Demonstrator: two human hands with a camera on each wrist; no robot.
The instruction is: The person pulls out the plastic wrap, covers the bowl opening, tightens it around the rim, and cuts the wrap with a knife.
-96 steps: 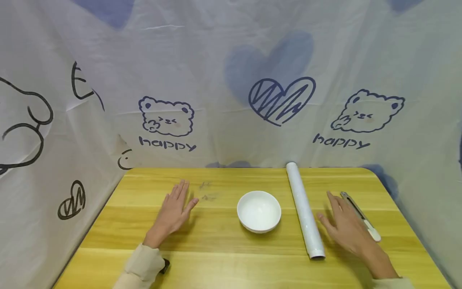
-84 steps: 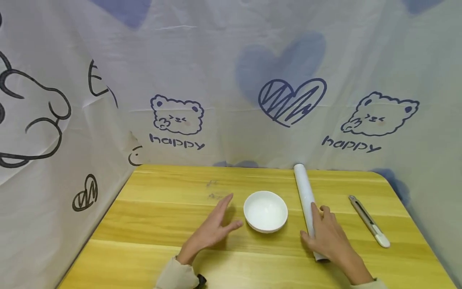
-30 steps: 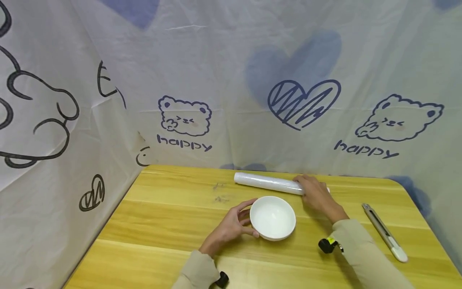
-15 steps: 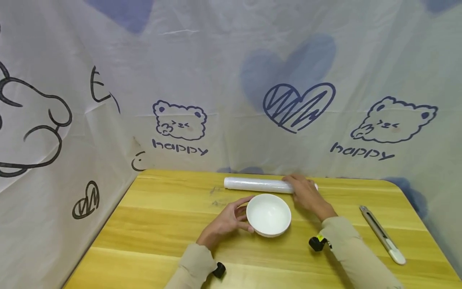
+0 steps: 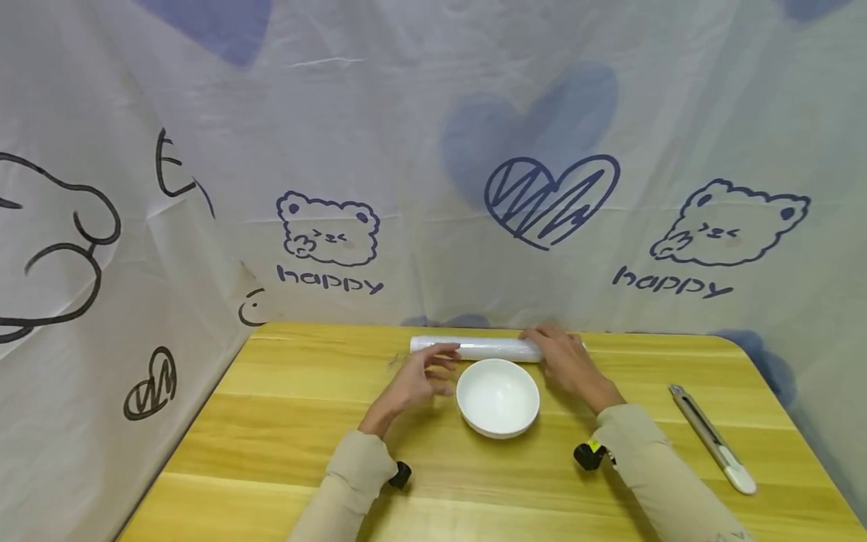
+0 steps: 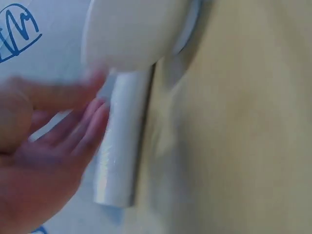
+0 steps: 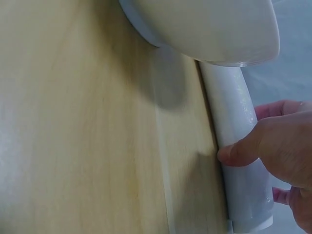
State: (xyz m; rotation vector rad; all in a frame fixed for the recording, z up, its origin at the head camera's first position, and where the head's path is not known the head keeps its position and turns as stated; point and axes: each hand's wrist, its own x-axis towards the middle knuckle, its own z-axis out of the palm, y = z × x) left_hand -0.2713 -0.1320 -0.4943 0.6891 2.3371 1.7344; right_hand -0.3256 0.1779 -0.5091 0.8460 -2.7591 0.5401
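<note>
Wood table (image 5: 271, 444), doodly cloth (image 5: 413, 135) behind its far edge; right hand (image 5: 567, 366) pinching the roll (image 5: 494, 348) along that edge, left hand (image 5: 412, 382) loosely spread.

The bowl (image 5: 497, 399) looks ceramic, smooth and glossy, with a bright highlight inside. The roll (image 5: 493, 348) looks like plastic film, slick and shiny, finely wrinkled in places. The knife (image 5: 711, 438) pairs a dull, metal-looking body with a smooth plastic end. The surface (image 5: 284, 444) shows wood grain with a smooth, low sheen. The backdrop (image 5: 420, 150) is matt, creased cloth; the sleeves (image 5: 355, 470) are matt fabric.
</note>
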